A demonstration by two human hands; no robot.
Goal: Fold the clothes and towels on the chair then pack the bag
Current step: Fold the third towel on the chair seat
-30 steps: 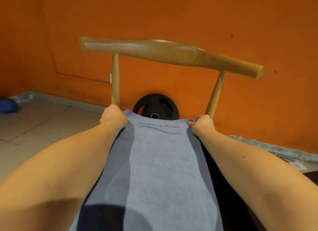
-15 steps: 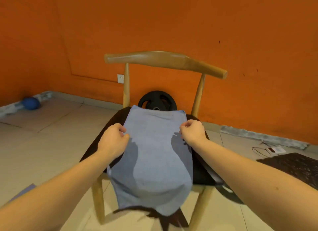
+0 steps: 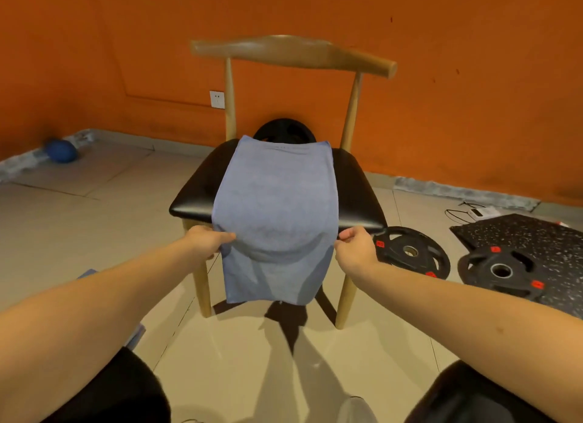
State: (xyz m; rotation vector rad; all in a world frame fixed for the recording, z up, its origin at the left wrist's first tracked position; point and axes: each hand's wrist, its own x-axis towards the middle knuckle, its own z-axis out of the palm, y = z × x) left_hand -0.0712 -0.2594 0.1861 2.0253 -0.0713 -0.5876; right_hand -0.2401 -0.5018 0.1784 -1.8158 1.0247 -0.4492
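Note:
A grey-blue towel (image 3: 274, 202) lies lengthwise over the black seat of a wooden chair (image 3: 356, 186), its near end hanging over the seat's front edge. My left hand (image 3: 205, 241) pinches the towel's left edge at the front of the seat. On the other side, my right hand (image 3: 355, 246) pinches the right edge at the same height. The towel sags between the two hands. No bag is in view.
Black weight plates (image 3: 413, 252) lie on the floor right of the chair, beside a speckled black mat (image 3: 536, 243). Another plate (image 3: 285, 131) leans on the orange wall behind the chair. A blue ball (image 3: 61, 151) sits far left. Tiled floor surrounds the chair.
Both hands slid back along the towel's edges from the far end near the backrest to the seat's front edge. My view pulled back and the whole chair came into sight.

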